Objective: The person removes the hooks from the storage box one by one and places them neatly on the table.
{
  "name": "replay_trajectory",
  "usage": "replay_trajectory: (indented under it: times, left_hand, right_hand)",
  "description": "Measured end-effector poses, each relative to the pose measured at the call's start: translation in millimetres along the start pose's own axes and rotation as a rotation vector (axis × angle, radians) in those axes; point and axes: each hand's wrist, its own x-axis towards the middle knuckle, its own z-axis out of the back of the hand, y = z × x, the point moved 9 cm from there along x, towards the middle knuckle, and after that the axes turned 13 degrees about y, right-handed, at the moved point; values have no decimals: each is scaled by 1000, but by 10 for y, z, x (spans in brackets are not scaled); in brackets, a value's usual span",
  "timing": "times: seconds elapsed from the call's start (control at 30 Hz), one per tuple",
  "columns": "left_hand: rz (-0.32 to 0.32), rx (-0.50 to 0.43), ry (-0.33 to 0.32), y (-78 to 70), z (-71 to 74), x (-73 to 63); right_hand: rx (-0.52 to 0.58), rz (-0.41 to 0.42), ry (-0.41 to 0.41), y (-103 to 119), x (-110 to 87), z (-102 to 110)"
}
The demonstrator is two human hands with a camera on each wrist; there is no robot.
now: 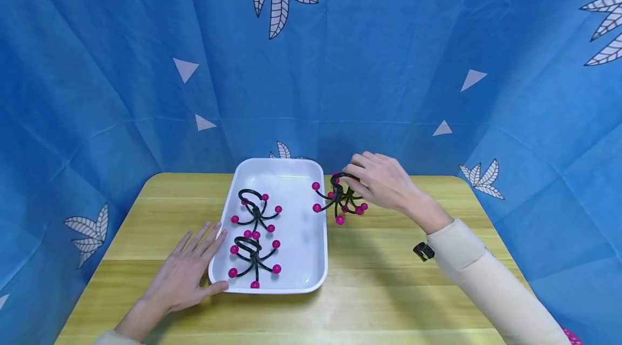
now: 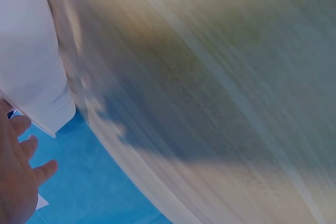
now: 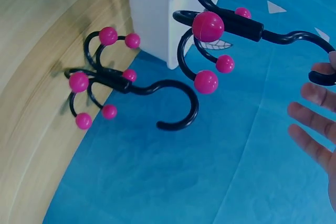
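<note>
My right hand pinches the curved end of a black hook hanger, whose curled prongs end in pink balls. It hangs just beside the right rim of the white tray, raised off the table. A second, similar hook hanger stands on the table under my right hand. Inside the tray's left half stand two more, a farther hook hanger and a nearer hook hanger. My left hand lies along the tray's left edge, fingers straight, with the thumb at the near-left corner.
The tray sits on a wooden table. Blue patterned cloth encloses the table at the back and sides. A dark band shows at the right sleeve. A small pink item lies at the lower right edge.
</note>
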Motion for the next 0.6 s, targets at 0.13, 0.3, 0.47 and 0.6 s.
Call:
replay_trajectory:
  times: [0.13, 0.3, 0.47, 0.6]
  left_hand:
    - [-3, -3, 5, -2, -4, 4]
    - [-8, -6, -9, -1, -5, 7]
    - [-20, -1, -57, -4, 22, -4]
    - [-16, -2, -45, 3, 10, -10]
  right_hand:
    - [-2, -4, 0, -35, -118, 15]
    - [-2, -8, -11, -94, -277, 12]
    - [-3, -24, -4, -150, -421, -22]
    - [-10, -40, 4, -194, -533, -60]
